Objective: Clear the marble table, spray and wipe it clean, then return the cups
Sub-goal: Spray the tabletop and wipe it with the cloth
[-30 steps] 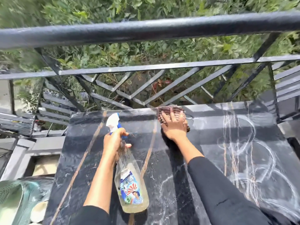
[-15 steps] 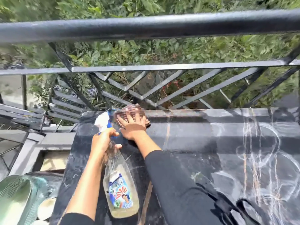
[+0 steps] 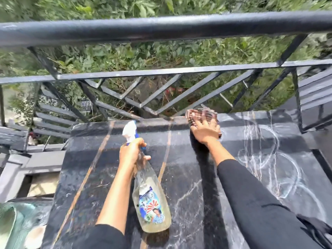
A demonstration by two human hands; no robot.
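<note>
Nearest the viewer, two black sleeves [image 3: 260,203] reach out over the bench [image 3: 100,177], a black marble slab with white veins and thin brown streaks running from its near edge to its far edge. The clear spray bottle [image 3: 152,203] lies tilted over the middle of the bench, with its base towards the near edge and its white and blue trigger head aimed at the far edge. It holds a pale liquid and carries a colourful label. Whether its base rests on the marble cannot be told. The left hand [image 3: 132,155] is clamped on the bottle's neck just below the trigger head, fingers curled round it.

Off the near left corner of the bench sits a blurred green object [image 3: 12,223]. On the right part of the bench, white ring marks and streaks [image 3: 269,159] cover the marble.

Further out, the right hand [image 3: 204,132] lies flat with its fingers apart and straight, pressing on a striped brownish cloth [image 3: 201,114]. The cloth is at the far edge of the bench, a little right of the middle.

Just beyond the far edge stands a black metal railing [image 3: 161,27] with slanted bars, and behind it is green foliage [image 3: 143,51].
</note>
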